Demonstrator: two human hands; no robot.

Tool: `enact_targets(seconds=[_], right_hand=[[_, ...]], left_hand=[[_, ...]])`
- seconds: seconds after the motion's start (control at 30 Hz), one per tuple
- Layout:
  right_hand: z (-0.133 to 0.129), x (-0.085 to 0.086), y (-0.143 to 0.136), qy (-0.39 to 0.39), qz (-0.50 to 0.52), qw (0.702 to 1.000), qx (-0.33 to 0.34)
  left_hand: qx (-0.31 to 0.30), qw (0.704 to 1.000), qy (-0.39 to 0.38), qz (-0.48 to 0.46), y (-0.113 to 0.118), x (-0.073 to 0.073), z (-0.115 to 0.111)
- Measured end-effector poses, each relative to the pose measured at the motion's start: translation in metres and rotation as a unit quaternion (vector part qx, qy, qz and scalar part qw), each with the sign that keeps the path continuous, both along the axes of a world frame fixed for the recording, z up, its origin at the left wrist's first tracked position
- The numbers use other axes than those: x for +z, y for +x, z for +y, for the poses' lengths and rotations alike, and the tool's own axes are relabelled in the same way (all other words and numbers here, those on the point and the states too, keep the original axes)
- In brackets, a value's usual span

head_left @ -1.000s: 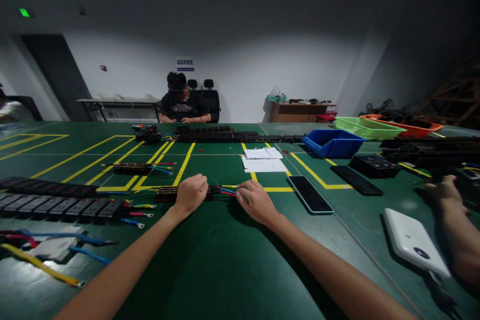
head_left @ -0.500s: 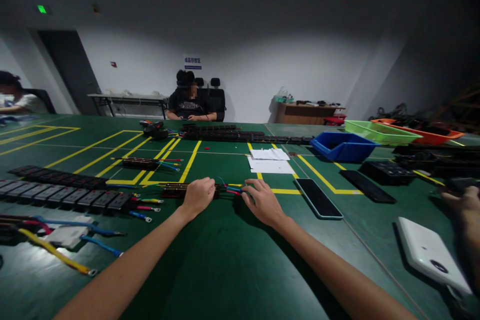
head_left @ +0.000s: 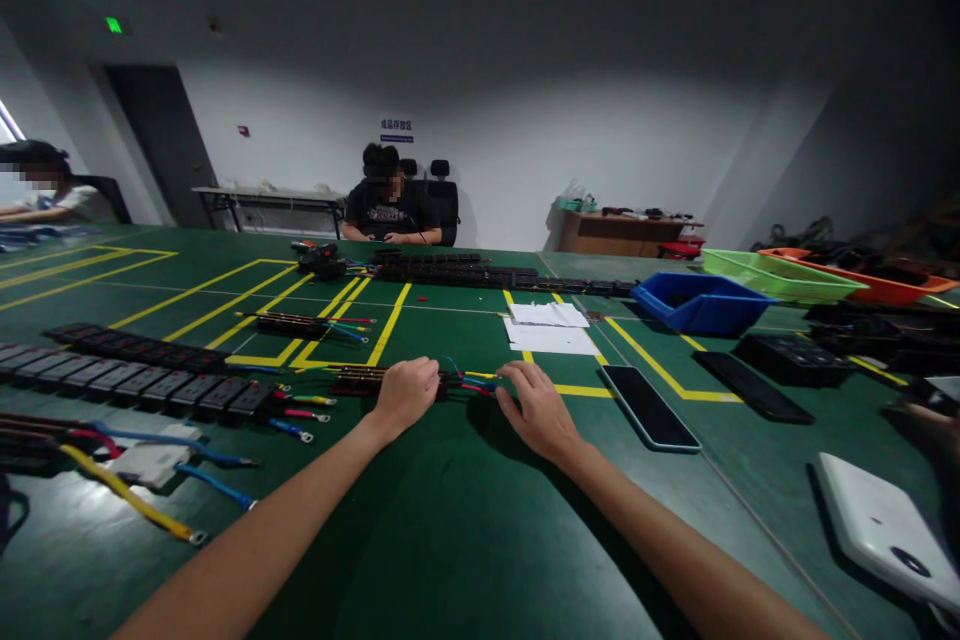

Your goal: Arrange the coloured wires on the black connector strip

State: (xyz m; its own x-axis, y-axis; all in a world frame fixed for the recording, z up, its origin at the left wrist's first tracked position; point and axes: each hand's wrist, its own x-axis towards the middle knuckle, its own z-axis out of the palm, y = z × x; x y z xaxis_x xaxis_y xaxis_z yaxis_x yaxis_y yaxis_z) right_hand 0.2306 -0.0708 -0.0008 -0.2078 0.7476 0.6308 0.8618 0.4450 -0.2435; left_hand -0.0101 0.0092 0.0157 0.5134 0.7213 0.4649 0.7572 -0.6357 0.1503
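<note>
My left hand (head_left: 409, 392) is closed over a short black strip (head_left: 356, 379) with copper-coloured bars, lying on the green table (head_left: 450, 540). Its palm and fingers hide the strip's middle. Blue and red wires (head_left: 474, 384) come out of the strip's right end. Beside the wire ends is my right hand (head_left: 538, 408), its fingers bent and apart; I cannot tell whether a fingertip touches a wire. A similar short strip (head_left: 289, 324) with coloured leads lies farther back to the left.
Long black socket strips (head_left: 169, 388) and a yellow lead (head_left: 135, 498) lie at left. Paper sheets (head_left: 551, 334), a phone (head_left: 649, 408), a blue bin (head_left: 697, 305) and a white device (head_left: 881, 520) stand to the right. One person (head_left: 394, 205) sits across the table, another at far left.
The view has shifted slightly, so most things appear a little farther right. My hands keep nearly the same places by the strip. Another person's hand at the right edge shows less.
</note>
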Motion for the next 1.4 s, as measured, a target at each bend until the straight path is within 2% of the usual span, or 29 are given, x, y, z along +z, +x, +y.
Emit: enact_targets(seconds=[0.1,0.37,0.53,0.83,1.17,1.4], right_hand=[[-0.0009,0.0005,-0.0003,0.003,0.003,1.0,-0.006],[0.0061,-0.0049,-0.0014,-0.082,-0.044,0.996,-0.017],[0.0047,-0.0032,0.0002,-0.075,-0.016,0.997,-0.015],[0.0048,0.0005,-0.0004,-0.057,-0.03,0.998,0.022],[0.0022,0.0015,0.0001,-0.033,-0.001,0.999,-0.002],[0.0061,-0.0037,0.0009,-0.067,-0.019,0.998,-0.01]], left_hand=[[0.001,1.0,0.003,-0.002,-0.0001,0.0,0.0007],[0.012,1.0,0.015,0.011,-0.0002,0.0009,0.0018],[0.008,1.0,0.013,0.003,-0.0003,0.0,0.0024],[-0.003,1.0,0.007,-0.006,-0.0001,0.0026,0.0011],[-0.003,1.0,-0.001,0.001,-0.0004,0.0013,0.0022],[0.012,1.0,0.013,0.011,-0.0006,0.0004,0.0032]])
